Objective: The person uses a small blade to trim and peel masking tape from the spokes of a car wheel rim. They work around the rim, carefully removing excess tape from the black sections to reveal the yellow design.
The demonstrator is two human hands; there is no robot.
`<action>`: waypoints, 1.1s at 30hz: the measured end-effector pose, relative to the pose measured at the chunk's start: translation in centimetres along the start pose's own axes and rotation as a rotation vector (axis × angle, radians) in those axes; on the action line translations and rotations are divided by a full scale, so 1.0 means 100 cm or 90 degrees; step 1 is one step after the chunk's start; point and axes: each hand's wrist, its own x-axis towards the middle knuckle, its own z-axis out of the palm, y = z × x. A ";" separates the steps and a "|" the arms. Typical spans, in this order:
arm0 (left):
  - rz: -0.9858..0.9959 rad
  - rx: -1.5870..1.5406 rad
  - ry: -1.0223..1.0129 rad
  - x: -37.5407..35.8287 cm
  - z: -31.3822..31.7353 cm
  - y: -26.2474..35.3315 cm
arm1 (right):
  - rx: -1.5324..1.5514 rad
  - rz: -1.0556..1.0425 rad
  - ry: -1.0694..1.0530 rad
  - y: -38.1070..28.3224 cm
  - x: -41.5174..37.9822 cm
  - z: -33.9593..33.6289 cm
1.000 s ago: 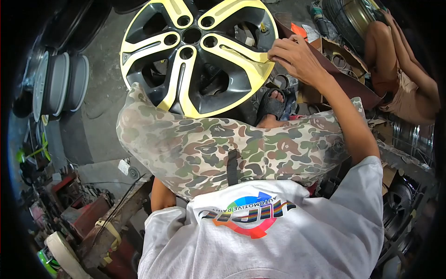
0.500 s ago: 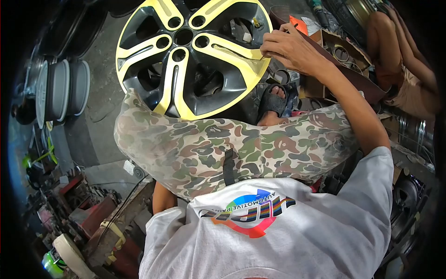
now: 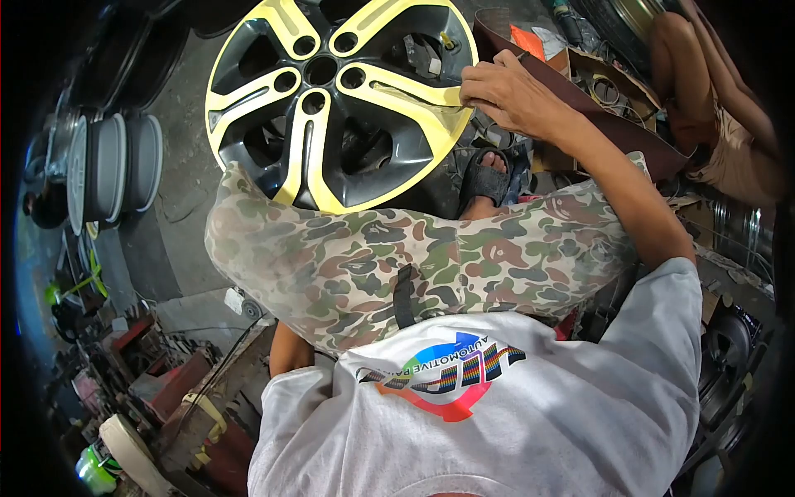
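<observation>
Touching the outer yellow edge of a black-and-yellow alloy wheel, the right hand has its fingers bent and drawn close together; whether they grip anything at that edge I cannot tell. The left hand is hidden past the thigh, with only part of the left arm showing, so I cannot tell its state either.

The wheel sits just beyond the camouflage trousers, its near edge partly covered by them, 5 bolt holes ringing its centre bore. A yellow valve stem stands near its right edge.

Just beside the wheel is a foot in a black sandal. Near the right forearm are a curved maroon sheet, a cardboard box and an orange item. Farther right show a co-worker's bent knee and a tyre. Well apart at left, 2 grey wheels stand on edge.
</observation>
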 end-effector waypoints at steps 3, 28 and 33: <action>0.002 -0.004 0.000 0.001 -0.002 0.001 | 0.058 0.042 0.030 0.003 -0.001 0.001; -0.015 -0.034 -0.008 0.001 0.002 -0.005 | 0.081 0.124 0.037 -0.006 -0.012 0.005; -0.012 -0.042 -0.011 -0.004 0.000 -0.001 | 0.095 0.169 0.025 -0.012 -0.007 0.004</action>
